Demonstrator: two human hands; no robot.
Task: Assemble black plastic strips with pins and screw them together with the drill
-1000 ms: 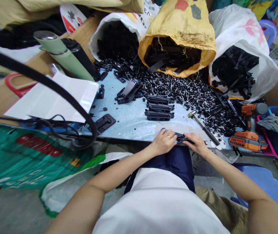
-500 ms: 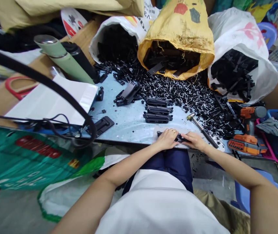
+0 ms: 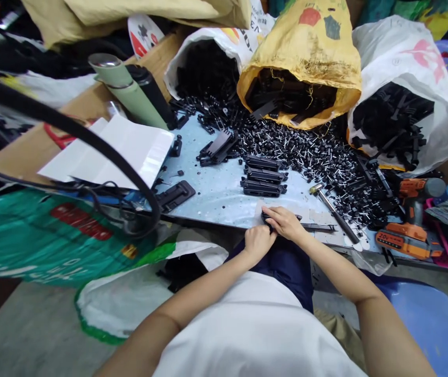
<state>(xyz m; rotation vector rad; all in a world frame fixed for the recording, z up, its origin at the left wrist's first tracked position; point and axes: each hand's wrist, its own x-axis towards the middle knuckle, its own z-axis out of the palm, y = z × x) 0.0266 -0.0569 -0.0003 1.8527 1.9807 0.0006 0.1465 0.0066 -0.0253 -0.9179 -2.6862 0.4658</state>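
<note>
At the table's front edge, both hands are closed on a black plastic part (image 3: 265, 215), mostly hidden under the fingers. My left hand (image 3: 258, 244) is curled like a fist at its near side, just off the edge. Across the left end of the part lie the fingers of my right hand (image 3: 287, 223), touching my left hand. A long thin black piece (image 3: 318, 228) rests to the right, beside my right wrist. Beyond the hands stand several black plastic assemblies (image 3: 264, 187) in a neat stack of rows. A hammer (image 3: 336, 213) lies to their right.
A heap of black pins with metal shanks (image 3: 302, 149) spreads before a yellow sack (image 3: 298, 57) and two white sacks. An orange cordless drill (image 3: 408, 230) stands at right. At left are white paper (image 3: 118, 146), a green flask (image 3: 130, 91) and a black cable loop (image 3: 130, 173).
My right hand has moved left along the part to its left end. My left hand has dropped to the near edge and curled. The view has shifted, and the long thin piece now shows.
</note>
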